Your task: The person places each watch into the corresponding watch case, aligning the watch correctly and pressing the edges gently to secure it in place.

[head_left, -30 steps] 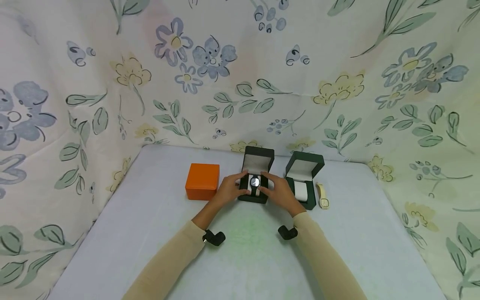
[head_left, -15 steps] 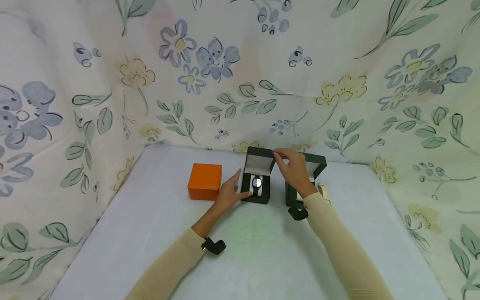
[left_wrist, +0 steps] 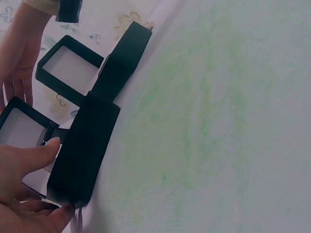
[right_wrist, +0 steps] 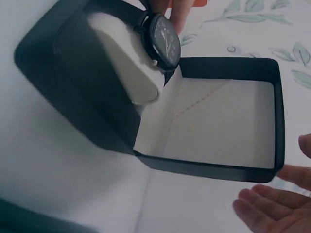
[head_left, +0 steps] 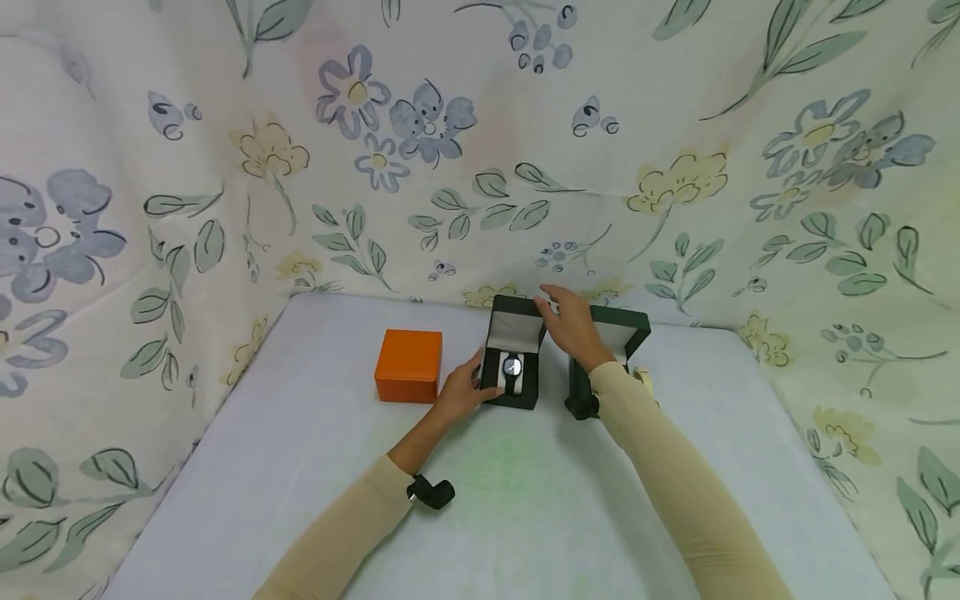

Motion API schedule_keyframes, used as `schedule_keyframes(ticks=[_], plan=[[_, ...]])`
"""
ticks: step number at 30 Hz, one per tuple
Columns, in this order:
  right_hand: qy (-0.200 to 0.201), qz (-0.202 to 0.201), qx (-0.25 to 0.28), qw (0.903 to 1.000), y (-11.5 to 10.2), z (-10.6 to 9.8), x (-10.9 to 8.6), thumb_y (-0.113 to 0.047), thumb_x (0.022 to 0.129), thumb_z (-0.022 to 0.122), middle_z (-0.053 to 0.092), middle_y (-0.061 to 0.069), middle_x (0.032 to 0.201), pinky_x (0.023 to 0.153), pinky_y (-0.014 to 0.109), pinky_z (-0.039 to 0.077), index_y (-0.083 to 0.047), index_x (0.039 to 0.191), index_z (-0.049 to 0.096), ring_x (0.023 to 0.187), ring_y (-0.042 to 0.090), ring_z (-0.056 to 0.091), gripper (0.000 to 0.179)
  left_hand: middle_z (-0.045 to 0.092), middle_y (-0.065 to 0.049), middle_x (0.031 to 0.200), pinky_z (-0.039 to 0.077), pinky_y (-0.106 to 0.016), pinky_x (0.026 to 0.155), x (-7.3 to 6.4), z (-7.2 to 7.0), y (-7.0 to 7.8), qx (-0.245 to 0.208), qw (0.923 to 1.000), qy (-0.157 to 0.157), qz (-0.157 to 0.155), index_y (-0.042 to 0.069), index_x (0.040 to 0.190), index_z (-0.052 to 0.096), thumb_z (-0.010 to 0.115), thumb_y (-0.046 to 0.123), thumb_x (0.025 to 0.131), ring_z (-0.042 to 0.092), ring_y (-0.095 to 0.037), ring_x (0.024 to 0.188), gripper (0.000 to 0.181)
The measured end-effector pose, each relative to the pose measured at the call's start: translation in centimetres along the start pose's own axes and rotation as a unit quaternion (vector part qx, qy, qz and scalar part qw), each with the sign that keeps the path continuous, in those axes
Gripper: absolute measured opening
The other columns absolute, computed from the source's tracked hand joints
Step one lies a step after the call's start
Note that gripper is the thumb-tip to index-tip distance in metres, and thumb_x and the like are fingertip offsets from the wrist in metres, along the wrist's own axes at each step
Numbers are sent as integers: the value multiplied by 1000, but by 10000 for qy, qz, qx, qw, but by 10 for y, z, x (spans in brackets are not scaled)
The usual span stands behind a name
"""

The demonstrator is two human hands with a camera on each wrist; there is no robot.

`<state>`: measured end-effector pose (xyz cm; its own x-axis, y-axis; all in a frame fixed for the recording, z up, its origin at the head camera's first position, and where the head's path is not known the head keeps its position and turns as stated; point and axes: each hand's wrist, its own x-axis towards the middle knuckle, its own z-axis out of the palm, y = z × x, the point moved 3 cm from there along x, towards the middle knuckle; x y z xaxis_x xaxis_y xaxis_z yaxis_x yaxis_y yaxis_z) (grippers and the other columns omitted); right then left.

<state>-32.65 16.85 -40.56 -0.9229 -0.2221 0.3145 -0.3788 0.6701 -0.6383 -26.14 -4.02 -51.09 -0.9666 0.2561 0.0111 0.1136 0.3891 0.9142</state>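
Observation:
A dark green watch box (head_left: 514,403) stands at the back middle with its lid (head_left: 517,332) up. Inside it, a black-strapped wristwatch (right_wrist: 165,42) sits around a white cushion (right_wrist: 127,60). My left hand (head_left: 457,393) grips the box's left side. In the left wrist view its thumb (left_wrist: 41,154) lies over the front edge and its fingers are at the side and underneath. My right hand (head_left: 573,327) is at the lid's upper right corner. In the right wrist view, one finger (right_wrist: 297,176) touches that corner, the others loosely extended.
A second green box (head_left: 624,317), lid up, stands on the right, partly hidden by my right arm. Beside it lies a gold watch (head_left: 645,380), mostly covered by the sleeve. An orange box (head_left: 408,367) is on the left. A floral cloth (head_left: 480,242) hangs behind the table.
My right hand has left the box's right side and risen to the lid's corner, its pinch there now loosened. My left hand stays at the left side, its fingers lower on the box.

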Motion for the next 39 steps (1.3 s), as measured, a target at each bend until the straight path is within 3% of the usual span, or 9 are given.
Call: schedule_keyframes(ticks=[3,11,22,31,39], plan=[[-119,147,104,9998,1,4,2,-30,108,52,55,19,145,102,55,50,1,143,55,129,38,55,47,28,-24,161,47,-45,107,0,1,0,-64,10000,-75,9,-1,159,23,77,19,93,47,-42,136,87],[-489,456,153,9976,5,11,8,-37,108,50,55,18,146,109,57,43,0,145,54,134,36,51,52,34,-21,159,44,-44,109,0,2,1,-90,9999,-97,84,-2,158,26,78,16,91,45,-38,139,86],[-642,528,295,9961,4,10,5,-41,106,52,64,16,132,97,53,52,-6,135,62,117,33,61,47,38,-21,157,46,-43,107,1,-1,0,-28,9997,-62,232,-3,156,30,80,15,89,44,-38,139,85],[-556,450,295,9970,7,14,-1,-47,105,52,67,12,111,79,43,49,-10,127,65,90,27,58,45,39,-21,155,46,-44,108,2,-1,-4,-144,9991,-8,387,-5,154,33,81,13,88,45,-38,138,83],[-317,285,394,9983,5,18,-12,-45,105,54,68,9,110,76,41,47,-11,123,65,86,25,57,40,39,-22,155,47,-45,106,0,-1,-2,-149,9992,-19,371,-5,154,33,80,13,89,46,-40,137,83]])
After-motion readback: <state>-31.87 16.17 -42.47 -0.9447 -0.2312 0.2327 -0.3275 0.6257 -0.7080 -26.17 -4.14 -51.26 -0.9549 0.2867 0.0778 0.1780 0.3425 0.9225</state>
